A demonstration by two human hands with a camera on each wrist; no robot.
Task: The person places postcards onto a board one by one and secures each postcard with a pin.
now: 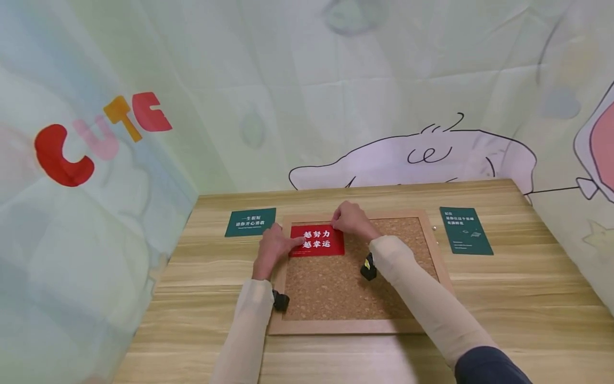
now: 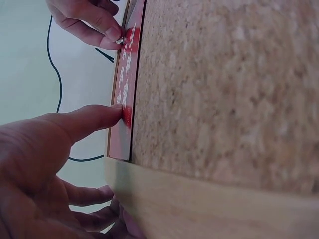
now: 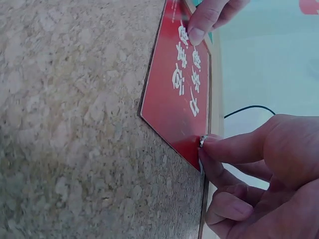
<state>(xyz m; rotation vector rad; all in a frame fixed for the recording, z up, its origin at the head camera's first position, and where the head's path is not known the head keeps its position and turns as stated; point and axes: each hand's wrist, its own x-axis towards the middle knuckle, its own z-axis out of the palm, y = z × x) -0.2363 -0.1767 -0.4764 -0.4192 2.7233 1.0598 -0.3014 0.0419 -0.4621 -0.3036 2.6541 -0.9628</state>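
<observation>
A red card (image 1: 312,248) with white lettering lies at the upper left of a wood-framed cork board (image 1: 331,290). My right hand (image 1: 352,218) is at the card's upper right corner. Between its thumb and forefinger it pinches a small shiny pushpin (image 3: 202,140), set against the card's face near that corner. My left hand (image 1: 275,245) is at the board's left edge. Its straight thumb (image 2: 97,119) presses on the left part of the card, while the other fingers (image 2: 89,196) rest by the outside of the wooden frame (image 2: 199,209).
A green card (image 1: 249,221) lies left of the board on the wooden table (image 1: 192,304). Another green card (image 1: 465,230) is at the right, with small pale pins (image 1: 434,228) close to the frame. A printed curtain (image 1: 268,106) hangs behind the table.
</observation>
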